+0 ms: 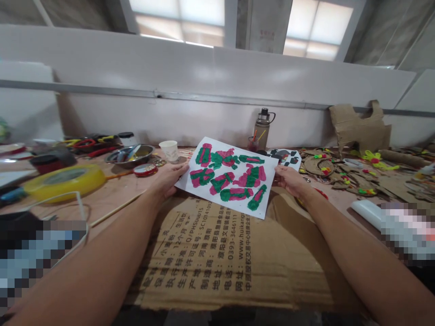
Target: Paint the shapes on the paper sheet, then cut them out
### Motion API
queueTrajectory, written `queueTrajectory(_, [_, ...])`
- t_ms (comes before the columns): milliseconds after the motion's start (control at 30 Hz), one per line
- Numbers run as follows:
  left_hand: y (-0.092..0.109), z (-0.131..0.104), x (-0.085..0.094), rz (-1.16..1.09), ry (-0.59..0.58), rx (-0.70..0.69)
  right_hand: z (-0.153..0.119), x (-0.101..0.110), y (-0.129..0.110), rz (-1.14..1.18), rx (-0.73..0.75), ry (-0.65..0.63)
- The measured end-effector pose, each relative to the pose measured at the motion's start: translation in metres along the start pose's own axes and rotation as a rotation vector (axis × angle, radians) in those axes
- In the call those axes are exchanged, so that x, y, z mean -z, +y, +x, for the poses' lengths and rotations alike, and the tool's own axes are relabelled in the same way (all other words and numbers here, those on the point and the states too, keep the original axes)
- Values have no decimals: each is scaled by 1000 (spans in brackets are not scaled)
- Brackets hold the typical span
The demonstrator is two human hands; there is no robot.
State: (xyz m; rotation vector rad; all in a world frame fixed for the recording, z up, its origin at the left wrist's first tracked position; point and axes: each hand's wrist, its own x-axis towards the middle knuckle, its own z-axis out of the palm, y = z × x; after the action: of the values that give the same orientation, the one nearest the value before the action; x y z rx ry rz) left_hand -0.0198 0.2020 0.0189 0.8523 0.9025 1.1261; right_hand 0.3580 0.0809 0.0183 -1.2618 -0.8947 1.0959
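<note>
A white sheet of paper (234, 156) painted with green and pink patches is held up, slightly tilted, above a printed cardboard sheet (272, 262). My left hand (171, 178) pinches its left edge, and my right hand (288, 178) grips its right edge. The fingers of both hands are partly hidden behind the paper. Just behind the right hand lies another painted paper (294, 158) with dark patches. A white paper cup (169, 151) stands beyond the left hand.
At the left are a yellow tape roll (64, 181), a metal bowl (130, 155) and a thin stick (117, 209). A bottle (261, 131) stands at the back. Cardboard pieces (362, 127) and colourful crafts (322, 167) lie right, near a white object (367, 215).
</note>
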Motion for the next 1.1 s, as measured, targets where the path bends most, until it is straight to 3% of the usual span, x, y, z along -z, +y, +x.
queueTrajectory(100, [3, -8, -8, 116, 28, 4, 2, 1, 1, 9, 18, 35])
queueTrajectory(367, [4, -29, -29, 104, -28, 23, 8, 5, 0, 27, 51, 114])
queueTrajectory(833, [0, -29, -26, 79, -78, -32, 7, 0, 1, 75, 97, 124])
queueTrajectory(1100, [-8, -17, -24, 10, 28, -79, 5, -1, 9, 58, 115, 95])
